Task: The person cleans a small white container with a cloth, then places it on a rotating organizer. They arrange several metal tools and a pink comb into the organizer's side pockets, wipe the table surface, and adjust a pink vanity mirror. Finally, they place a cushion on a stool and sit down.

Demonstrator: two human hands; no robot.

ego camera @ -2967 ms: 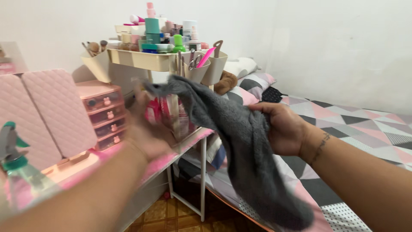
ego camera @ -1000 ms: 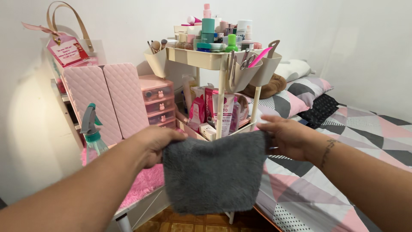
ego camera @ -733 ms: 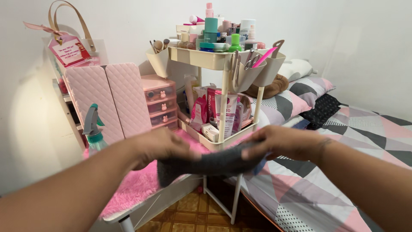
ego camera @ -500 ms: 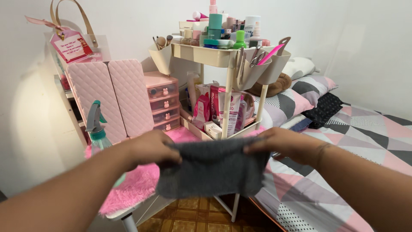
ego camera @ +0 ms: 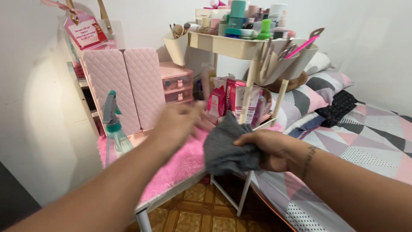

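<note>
Above pink-furred worktop (ego camera: 180, 165): grey cloth (ego camera: 227, 148) bunched in right hand (ego camera: 268, 148), fingers clenched; blurred left hand (ego camera: 180, 124) released, hovering near spray bottle (ego camera: 115, 131).

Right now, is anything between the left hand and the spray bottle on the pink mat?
Nothing visible. The left hand is blurred above the pink mat, the spray bottle beside its forearm. The right hand holds the grey cloth off to the other side.

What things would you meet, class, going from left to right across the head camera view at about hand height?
Spray bottle → left hand → grey cloth → right hand → patterned bedspread.
</note>
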